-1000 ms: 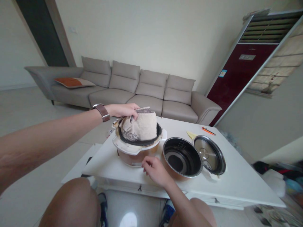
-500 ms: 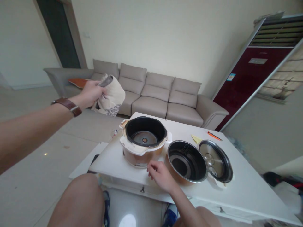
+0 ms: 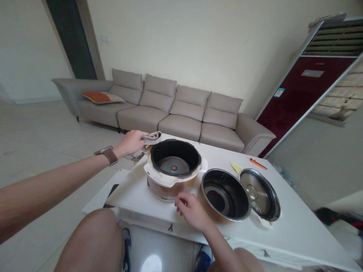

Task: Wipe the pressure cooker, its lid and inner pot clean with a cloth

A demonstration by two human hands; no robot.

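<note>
My left hand (image 3: 133, 143) is closed on a folded beige cloth (image 3: 151, 138) at the back left rim of the cooker body. The electric cooker body (image 3: 161, 179) stands lidless on the white table, its black inside bare down to a round metal heating plate (image 3: 174, 167). My right hand (image 3: 190, 209) hangs loosely curled in front of the cooker, with nothing visible in its fingers. Just right of that hand is the dark inner pot (image 3: 224, 194), tilted toward me. Beyond the pot, the round metal lid (image 3: 258, 192) lies with its inner side up.
On the white table (image 3: 295, 223) are a yellow paper piece (image 3: 235, 167) and an orange pen-like cutter (image 3: 257, 163) near the far edge. A grey sofa (image 3: 181, 124) with an orange cushion (image 3: 102, 97) stands behind. A dark red air conditioner (image 3: 309, 83) is at right.
My left hand has brought the cloth down and right, from the air before the sofa to the cooker's back left rim. My right hand has stayed nearly still.
</note>
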